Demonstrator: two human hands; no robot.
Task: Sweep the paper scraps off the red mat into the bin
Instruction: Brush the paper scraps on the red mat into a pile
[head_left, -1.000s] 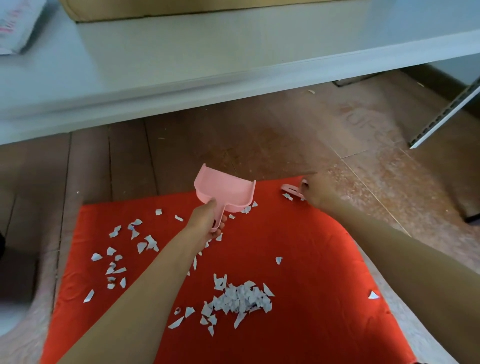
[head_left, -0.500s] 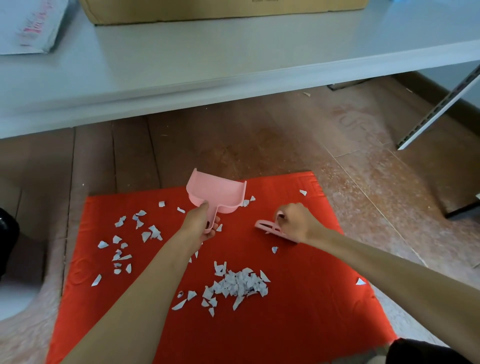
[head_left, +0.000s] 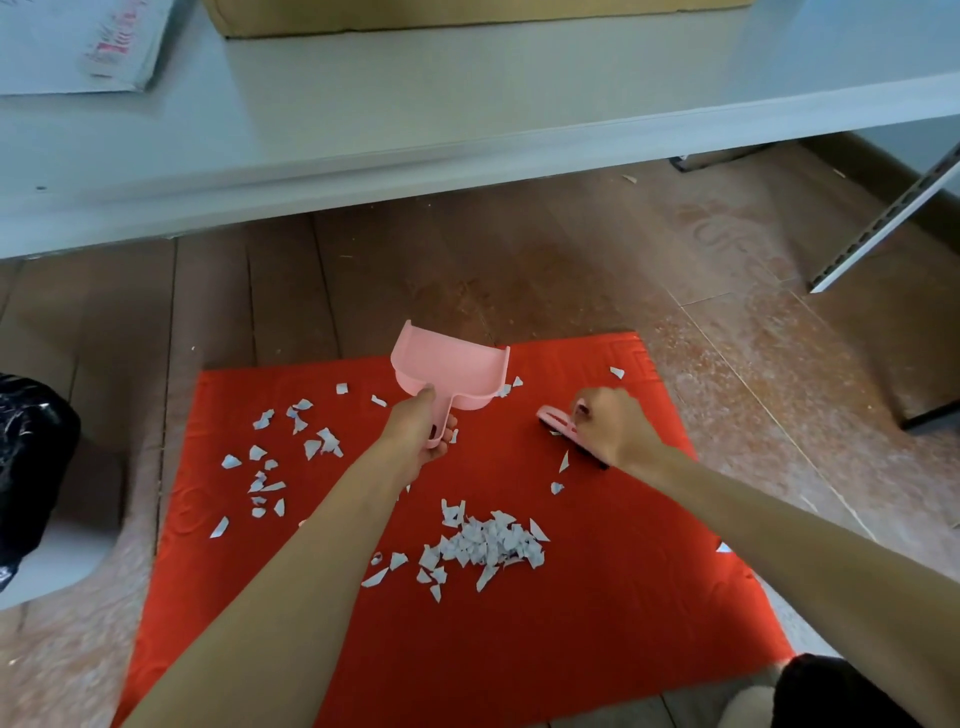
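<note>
A red mat (head_left: 597, 623) lies on the wooden floor, strewn with white paper scraps: a dense pile (head_left: 488, 545) near its middle and a looser scatter (head_left: 280, 457) on the left. My left hand (head_left: 421, 431) grips the handle of a pink dustpan (head_left: 449, 371), which is raised over the mat's far edge. To the right, my right hand (head_left: 610, 431) holds a small pink brush (head_left: 558, 423) with its dark bristles down on the mat, just above two stray scraps (head_left: 561, 473).
A bin lined with a black bag (head_left: 31, 457) stands at the left edge, off the mat. A grey shelf (head_left: 467, 104) with a cardboard box overhangs the floor ahead. A metal rail (head_left: 883, 213) leans at the right. A dark-clothed knee (head_left: 852, 696) shows bottom right.
My right hand has carried the brush from the mat's far right corner inward and toward me, onto the mat. The dustpan has stayed in my left hand with little movement.
</note>
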